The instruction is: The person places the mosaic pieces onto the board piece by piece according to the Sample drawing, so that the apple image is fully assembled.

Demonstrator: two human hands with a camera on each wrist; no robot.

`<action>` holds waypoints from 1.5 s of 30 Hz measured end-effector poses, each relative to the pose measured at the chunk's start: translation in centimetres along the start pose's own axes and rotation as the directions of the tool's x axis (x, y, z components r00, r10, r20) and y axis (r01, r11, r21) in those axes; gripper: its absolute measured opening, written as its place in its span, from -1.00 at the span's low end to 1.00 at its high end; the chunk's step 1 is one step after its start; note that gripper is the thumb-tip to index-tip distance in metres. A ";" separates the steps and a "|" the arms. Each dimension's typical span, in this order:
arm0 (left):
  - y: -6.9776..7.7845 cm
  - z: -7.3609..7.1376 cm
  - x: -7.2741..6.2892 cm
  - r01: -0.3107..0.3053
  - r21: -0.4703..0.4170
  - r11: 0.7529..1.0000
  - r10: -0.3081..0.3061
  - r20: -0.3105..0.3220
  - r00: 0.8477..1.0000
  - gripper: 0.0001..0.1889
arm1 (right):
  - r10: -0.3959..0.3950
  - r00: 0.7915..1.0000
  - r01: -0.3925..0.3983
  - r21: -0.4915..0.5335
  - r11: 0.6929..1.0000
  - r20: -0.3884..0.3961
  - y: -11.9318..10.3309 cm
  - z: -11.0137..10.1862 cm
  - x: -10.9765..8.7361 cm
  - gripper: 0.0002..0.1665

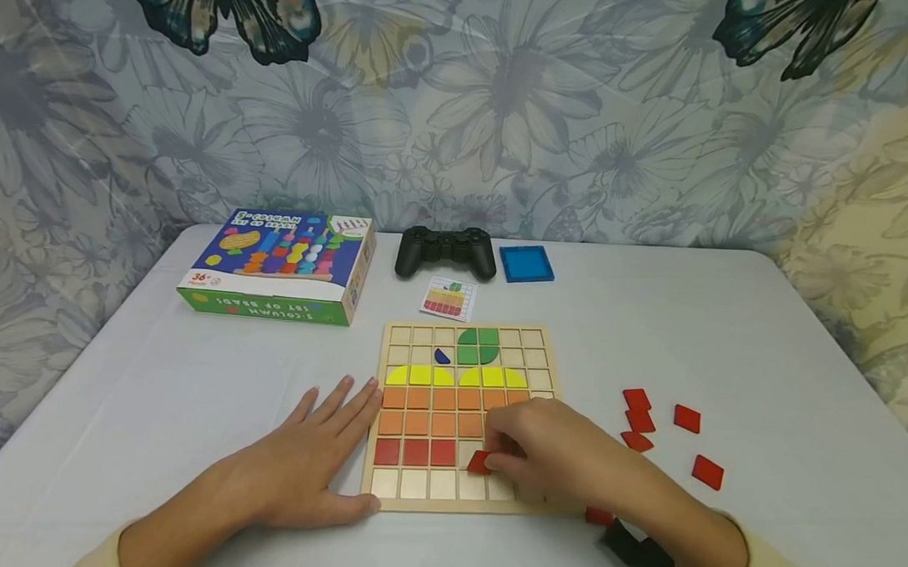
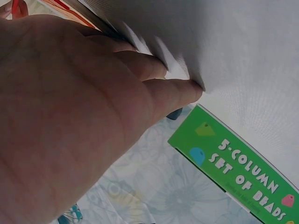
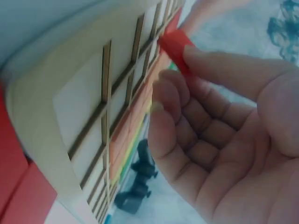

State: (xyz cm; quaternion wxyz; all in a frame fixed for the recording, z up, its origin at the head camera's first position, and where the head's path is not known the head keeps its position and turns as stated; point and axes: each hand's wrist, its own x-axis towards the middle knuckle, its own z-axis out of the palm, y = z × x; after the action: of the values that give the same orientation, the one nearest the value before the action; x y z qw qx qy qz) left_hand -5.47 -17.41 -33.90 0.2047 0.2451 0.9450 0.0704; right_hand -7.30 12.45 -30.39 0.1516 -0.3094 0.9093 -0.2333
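Observation:
A wooden grid board [image 1: 409, 505] lies on the white table, with green, yellow, orange and red tiles in its cells and a small dark blue piece [image 1: 441, 356] near the top. My right hand [image 1: 546, 445] pinches a red tile [image 1: 479, 462] between thumb and fingers, over the row that holds three red squares [image 1: 415, 452]. The same red tile [image 3: 177, 46] shows at the thumb tip in the right wrist view. My left hand [image 1: 305, 462] lies with fingers spread beside the board's left edge, fingertips touching it; the palm side fills much of the left wrist view.
Several loose red tiles [image 1: 687, 418] lie right of the board, one red tile [image 1: 599, 516] at its lower right corner. Behind stand a bead-set box [image 1: 274, 260], a black game controller [image 1: 446, 251], a pattern card [image 1: 449, 299] and a blue tray [image 1: 527, 248].

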 end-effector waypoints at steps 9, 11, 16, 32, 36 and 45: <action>0.0 0.0 -0.1 -0.009 0.000 1.000 0.009 -0.007 1.000 0.18 | 0.008 0.999 -0.009 -0.040 0.999 -0.033 -0.7 0.7 0.1 -0.87; 0.0 0.0 -0.1 -0.008 -0.002 1.000 0.008 -0.006 1.000 0.18 | -0.026 0.999 0.024 -0.058 0.998 -0.034 -0.6 0.7 0.1 -0.87; 0.0 0.0 -0.1 -0.005 -0.010 1.000 0.005 -0.005 1.000 0.18 | -0.184 0.983 0.181 -0.162 0.970 -0.003 -0.7 0.6 -0.2 -0.87; 0.1 -0.1 -0.2 -0.003 0.000 1.000 0.003 -0.001 1.000 0.18 | -0.182 0.955 0.244 -0.272 0.931 0.236 -1.2 -1.1 -2.4 -0.63; 0.1 -0.1 -0.1 -0.001 -0.001 1.000 0.001 0.003 1.000 0.18 | -0.016 0.990 0.051 -0.257 0.965 0.137 0.5 -4.4 -3.3 -0.56; 0.0 0.0 -0.2 0.003 -0.001 1.000 -0.003 0.004 1.000 0.18 | 0.439 0.888 -0.401 -0.236 0.885 0.138 9.2 -8.8 -3.6 -0.55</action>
State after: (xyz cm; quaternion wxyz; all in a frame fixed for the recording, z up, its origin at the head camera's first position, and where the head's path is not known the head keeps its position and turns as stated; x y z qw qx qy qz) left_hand -5.34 -17.51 -33.85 0.2069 0.2436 0.9450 0.0699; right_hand -12.76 24.08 -27.29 0.2516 -0.1388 0.9551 -0.0717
